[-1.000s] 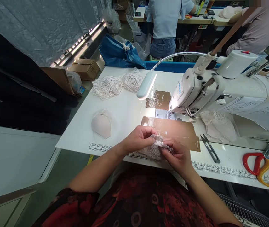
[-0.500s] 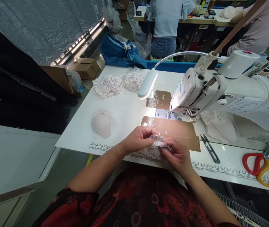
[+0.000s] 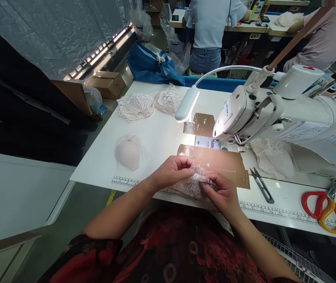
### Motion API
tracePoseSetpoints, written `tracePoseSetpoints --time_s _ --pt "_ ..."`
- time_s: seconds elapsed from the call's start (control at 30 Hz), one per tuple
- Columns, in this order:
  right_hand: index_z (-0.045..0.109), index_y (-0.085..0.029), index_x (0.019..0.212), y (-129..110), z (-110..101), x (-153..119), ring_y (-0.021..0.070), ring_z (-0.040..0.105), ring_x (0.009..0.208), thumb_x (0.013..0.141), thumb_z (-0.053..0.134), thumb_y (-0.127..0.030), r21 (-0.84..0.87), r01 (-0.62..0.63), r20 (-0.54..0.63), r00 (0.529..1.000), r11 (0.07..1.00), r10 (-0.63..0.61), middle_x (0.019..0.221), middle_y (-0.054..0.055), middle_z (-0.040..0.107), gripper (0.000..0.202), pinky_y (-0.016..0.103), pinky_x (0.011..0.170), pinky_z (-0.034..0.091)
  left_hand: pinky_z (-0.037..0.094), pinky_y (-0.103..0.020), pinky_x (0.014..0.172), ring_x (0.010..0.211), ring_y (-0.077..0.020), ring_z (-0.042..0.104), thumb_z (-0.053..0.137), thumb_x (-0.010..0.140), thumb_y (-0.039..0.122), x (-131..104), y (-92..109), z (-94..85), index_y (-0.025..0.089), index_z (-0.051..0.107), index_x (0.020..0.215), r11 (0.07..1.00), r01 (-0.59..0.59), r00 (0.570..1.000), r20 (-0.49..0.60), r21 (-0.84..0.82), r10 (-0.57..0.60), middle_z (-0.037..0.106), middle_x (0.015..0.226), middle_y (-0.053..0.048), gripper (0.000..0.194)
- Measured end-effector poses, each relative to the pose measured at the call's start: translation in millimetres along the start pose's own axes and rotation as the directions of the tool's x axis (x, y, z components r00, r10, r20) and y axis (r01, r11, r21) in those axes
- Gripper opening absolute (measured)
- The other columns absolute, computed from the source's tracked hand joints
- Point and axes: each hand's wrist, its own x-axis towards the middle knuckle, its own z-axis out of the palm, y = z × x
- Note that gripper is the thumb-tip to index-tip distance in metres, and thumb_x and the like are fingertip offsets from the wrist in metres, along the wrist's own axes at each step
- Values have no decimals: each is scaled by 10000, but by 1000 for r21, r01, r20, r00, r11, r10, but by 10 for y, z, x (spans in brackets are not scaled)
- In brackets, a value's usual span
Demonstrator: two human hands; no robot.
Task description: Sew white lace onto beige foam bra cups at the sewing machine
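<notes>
A white lace piece with a sheer edge (image 3: 190,186) is held near the table's front edge, in front of the sewing machine (image 3: 244,114). My left hand (image 3: 175,171) pinches its upper left edge between thumb and fingers. On the other side, my right hand (image 3: 219,190) is closed on the right end of the lace. Part of the lace is hidden behind my fingers. A smooth beige bra cup (image 3: 127,154) lies on the table to the left of my hands. Brown cardboard (image 3: 221,163) covers the surface just beyond them.
Two lace-covered cups (image 3: 137,107) sit at the table's back left. Thread snips (image 3: 262,186) and red-and-orange-handled scissors (image 3: 324,208) lie to the right. A lamp (image 3: 187,104) hangs over the table. More pale fabric (image 3: 274,157) lies under the machine arm. Two people work beyond.
My left fingers have shifted slightly along the lace's upper edge, and the lace is spread a little flatter. My right hand keeps its hold. The view has tilted very slightly.
</notes>
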Motion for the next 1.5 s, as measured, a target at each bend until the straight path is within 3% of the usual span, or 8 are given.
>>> tracePoseSetpoints --time_s 0.33,0.53,0.8,1.0,1.27,1.5 --pt "631 -226 824 3 17 -15 106 595 641 862 631 -188 -1 21 -5 1000 1000 -21 745 -31 665 54 210 609 459 320 -205 550 583 -73 389 678 774 411 -7 -49 -5 134 578 774 997 -29 999 -16 73 30 459 649 42 295" --pt "643 -224 825 -39 33 -1 110 602 622 855 617 -169 -51 89 -2 996 995 -89 736 -20 681 68 219 594 470 307 -212 546 588 -81 367 659 801 401 -7 -39 68 126 634 787 939 -56 996 -45 339 76 430 616 45 277" --pt "670 -223 823 -30 12 -9 135 620 616 851 659 -258 -66 72 31 997 995 -71 725 -6 694 46 248 582 487 384 -220 588 637 -96 472 642 799 335 -21 -2 73 117 668 769 979 -46 999 -15 200 50 563 680 7 222" --pt "685 -247 872 -28 7 5 179 662 843 856 656 -223 -96 135 -75 987 986 -143 916 30 696 42 310 753 525 386 -222 598 640 -96 479 615 813 309 -34 15 58 102 685 785 982 -36 999 -10 186 39 579 678 1 220" --pt "623 -243 815 -33 30 8 154 645 717 876 625 -220 -96 73 -44 996 993 -77 796 6 693 65 280 654 507 393 -216 604 648 -99 488 645 791 320 -12 -52 53 105 660 823 985 -45 999 14 165 44 573 704 -2 218" --pt "614 -252 842 -63 36 9 147 654 730 866 614 -155 -123 144 -28 989 982 -148 810 1 700 100 270 655 510 384 -221 596 638 -98 472 651 802 336 11 -76 79 115 633 757 967 -83 996 -23 242 92 553 682 6 226"
